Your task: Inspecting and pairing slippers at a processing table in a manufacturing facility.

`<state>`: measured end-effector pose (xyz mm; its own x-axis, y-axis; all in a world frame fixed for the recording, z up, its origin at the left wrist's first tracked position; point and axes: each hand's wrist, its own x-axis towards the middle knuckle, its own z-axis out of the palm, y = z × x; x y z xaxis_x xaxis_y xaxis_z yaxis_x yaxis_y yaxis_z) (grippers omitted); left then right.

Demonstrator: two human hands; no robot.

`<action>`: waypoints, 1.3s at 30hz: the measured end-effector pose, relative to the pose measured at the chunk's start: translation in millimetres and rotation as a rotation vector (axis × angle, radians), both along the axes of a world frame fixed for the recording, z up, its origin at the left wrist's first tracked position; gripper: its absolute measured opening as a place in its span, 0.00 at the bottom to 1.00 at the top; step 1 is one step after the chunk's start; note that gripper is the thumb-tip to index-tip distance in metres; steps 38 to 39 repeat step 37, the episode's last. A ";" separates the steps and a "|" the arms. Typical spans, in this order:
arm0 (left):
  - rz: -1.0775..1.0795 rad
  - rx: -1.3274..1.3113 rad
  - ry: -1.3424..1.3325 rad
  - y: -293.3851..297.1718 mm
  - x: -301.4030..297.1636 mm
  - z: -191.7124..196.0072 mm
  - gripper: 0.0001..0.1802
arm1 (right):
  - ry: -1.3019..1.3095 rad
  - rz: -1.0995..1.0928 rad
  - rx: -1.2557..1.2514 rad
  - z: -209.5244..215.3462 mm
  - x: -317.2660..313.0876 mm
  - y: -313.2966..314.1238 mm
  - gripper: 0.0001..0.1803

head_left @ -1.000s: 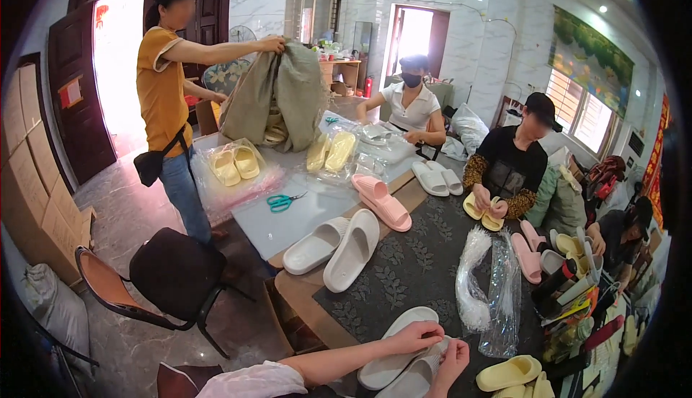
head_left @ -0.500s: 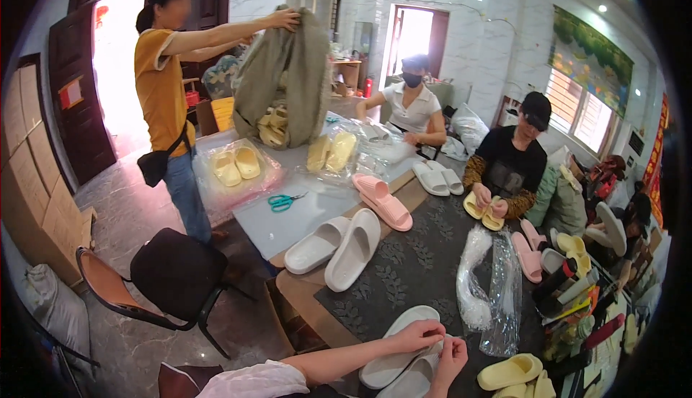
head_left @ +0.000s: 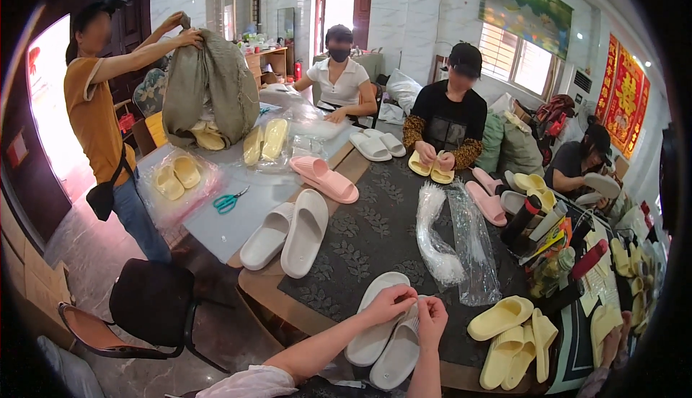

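Note:
Just above a pair of light grey slippers (head_left: 395, 360) at the table's near edge, both my hands are held close together with fingertips pinched. My left hand (head_left: 388, 304) reaches in from the left over the slippers' straps. My right hand (head_left: 432, 317) is raised beside it, thumb and finger pressed together. Whatever lies between the fingertips is too small to make out. Beyond them on the dark leaf-patterned cloth (head_left: 375, 207) lie a bundle of clear plastic strands (head_left: 438, 243) and a flat stack of clear bags (head_left: 472, 246). Several yellow slippers (head_left: 502, 355) sit right of my right hand.
Another grey pair (head_left: 304, 233), pink slippers (head_left: 324, 179) and teal scissors (head_left: 229, 202) lie farther left. One co-worker holds up a large sack (head_left: 209, 88); another handles yellow slippers (head_left: 420, 164) across the table. A black chair (head_left: 151, 293) stands at left. Bottles (head_left: 520, 219) crowd the right.
The view has swung right, so the scene sits farther left. My hands stay pinched together over the grey slippers. The co-worker still holds the sack up, its shape shifted.

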<state>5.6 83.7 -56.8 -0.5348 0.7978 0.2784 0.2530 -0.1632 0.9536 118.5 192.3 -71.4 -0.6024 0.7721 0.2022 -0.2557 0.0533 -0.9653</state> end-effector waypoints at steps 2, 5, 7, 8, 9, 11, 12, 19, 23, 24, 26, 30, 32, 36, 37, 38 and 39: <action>0.005 -0.011 0.013 -2.8 -0.4 0.3 0.09 | -0.066 0.056 0.079 -1.0 0.8 -1.2 0.04; 0.009 0.000 0.032 -3.9 0.8 -0.8 0.09 | 0.030 0.001 -0.128 1.0 3.1 -3.2 0.04; 0.011 0.020 0.040 -3.7 1.4 -2.8 0.09 | 0.022 0.003 -0.083 1.3 2.2 -4.8 0.04; 0.016 0.018 0.040 -3.8 1.1 -4.1 0.09 | 0.011 0.004 -0.039 1.3 1.7 -5.1 0.04; 0.020 0.014 0.038 -3.6 0.8 -5.7 0.09 | 0.012 0.002 -0.040 1.0 1.7 -4.7 0.04; 0.013 0.024 0.016 -4.2 2.7 -3.5 0.09 | -0.051 0.080 0.044 -1.1 5.0 -5.0 0.04; 0.007 0.036 -0.007 -4.2 3.6 -2.8 0.08 | -0.055 0.076 0.040 -2.3 6.4 -4.3 0.04; 0.013 0.011 -0.050 -0.6 1.4 0.1 0.09 | -0.074 -0.019 -0.017 7.0 1.5 -2.3 0.04; 0.008 0.036 -0.108 2.6 -3.8 -5.0 0.09 | 0.132 -0.237 0.242 24.9 4.3 -15.6 0.02; 0.011 0.032 -0.110 2.9 -4.4 -5.2 0.09 | 0.140 -0.315 0.421 32.4 11.0 -18.9 0.02; -0.014 0.002 -0.145 0.2 -6.6 -4.5 0.09 | 0.062 -0.223 0.565 46.8 33.2 -28.5 0.02; -0.070 0.075 -0.183 -4.9 -17.6 -3.2 0.11 | -0.287 0.035 0.726 69.7 62.5 -61.3 0.09; -0.041 0.164 -0.158 -10.4 -26.0 4.1 0.11 | -0.486 0.131 0.690 66.2 72.5 -68.7 0.13; 0.315 0.158 0.308 -44.2 -47.6 58.0 0.14 | -0.836 0.134 0.717 33.8 82.2 -61.0 0.26; 0.473 0.105 0.432 -59.4 -67.0 57.1 0.14 | -0.889 0.129 0.774 19.8 78.6 -56.6 0.29; 0.473 0.105 0.432 -59.4 -67.0 57.1 0.14 | -0.889 0.129 0.774 19.8 78.6 -56.6 0.29; 0.473 0.105 0.432 -59.4 -67.0 57.1 0.14 | -0.889 0.129 0.774 19.8 78.6 -56.6 0.29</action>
